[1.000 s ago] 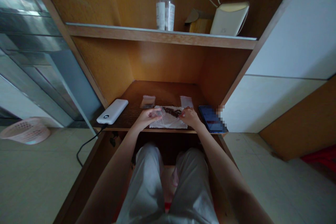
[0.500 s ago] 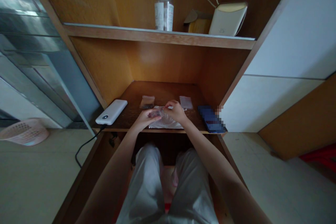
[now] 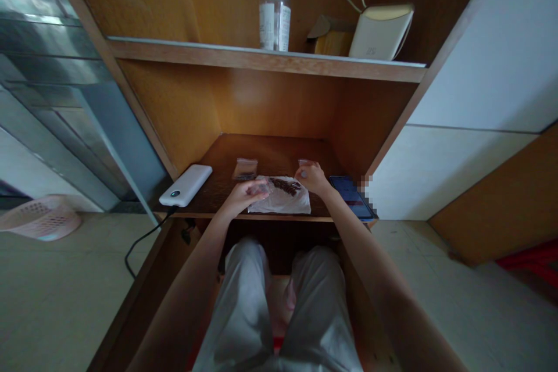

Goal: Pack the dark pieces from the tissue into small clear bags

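Observation:
My left hand (image 3: 242,196) is closed on a piece of clear, crinkled plastic (image 3: 260,188) at the left edge of a white sheet (image 3: 279,203). Small dark brown pieces (image 3: 285,186) lie in a cluster on that sheet. To the right, my right hand (image 3: 314,178) has its fingers pinched together above a small clear zip bag (image 3: 302,161), mostly covered by the hand. Whatever the right fingertips hold is too small to make out. Another small zip bag (image 3: 245,168) with dark contents lies behind my left hand.
A white power bank (image 3: 186,185) with a black cable (image 3: 142,238) lies at the left of the shelf, and a phone (image 3: 351,196) at the right. Above stand a clear bottle (image 3: 274,14) and a cream-coloured device (image 3: 381,34) with a strap. A pink basket (image 3: 41,218) is on the floor.
My right hand has left the clear plastic and moved right, over the right-hand zip bag. The dark pieces on the sheet now show. My left hand stays nearly in place.

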Motion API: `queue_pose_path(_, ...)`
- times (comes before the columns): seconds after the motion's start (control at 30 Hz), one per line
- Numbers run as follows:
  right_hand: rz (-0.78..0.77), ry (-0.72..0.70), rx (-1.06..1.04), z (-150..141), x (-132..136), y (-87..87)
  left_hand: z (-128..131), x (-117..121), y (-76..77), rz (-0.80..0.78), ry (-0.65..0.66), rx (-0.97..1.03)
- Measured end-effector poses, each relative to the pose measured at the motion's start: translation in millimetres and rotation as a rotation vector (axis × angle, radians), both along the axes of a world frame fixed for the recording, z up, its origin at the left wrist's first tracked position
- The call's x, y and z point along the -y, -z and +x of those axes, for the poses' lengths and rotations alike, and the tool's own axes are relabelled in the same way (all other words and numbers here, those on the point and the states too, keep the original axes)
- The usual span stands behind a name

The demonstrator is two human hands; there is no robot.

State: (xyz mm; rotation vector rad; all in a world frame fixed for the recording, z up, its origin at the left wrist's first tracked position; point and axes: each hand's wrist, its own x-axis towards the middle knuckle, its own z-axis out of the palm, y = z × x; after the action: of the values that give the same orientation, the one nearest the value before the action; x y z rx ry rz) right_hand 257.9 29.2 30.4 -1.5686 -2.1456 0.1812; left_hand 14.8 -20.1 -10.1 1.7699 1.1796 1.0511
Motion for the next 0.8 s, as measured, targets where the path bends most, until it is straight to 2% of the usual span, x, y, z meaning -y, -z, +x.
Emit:
queue_pose_path(0.17, -0.125, -0.031, 0.198, 11, 7, 4.9, 0, 0, -1.3, 0.009, 0.005, -0.044)
queue_pose_path(0.4, -0.143, -0.094, 0.222, 12, 13, 5.7, 0, 2, -3.2, -0.014, -0.004, -0.022)
queue_pose_path(0.53, -0.069, -0.122, 0.119, 11, 8, 1.9, 1, 2, -3.3, -0.022, 0.002, 0.000)
queue_pose_path(0.7, 0.063, -0.347, -0.082, -13, 5, -6.2, 2, 1, -1.8, -0.028, -0.001, 0.031)
queue_pose_path(0.8, 0.077, -0.451, -0.138, -35, 10, -7.7, 2, 1, -1.0, -0.030, -0.006, 0.027)
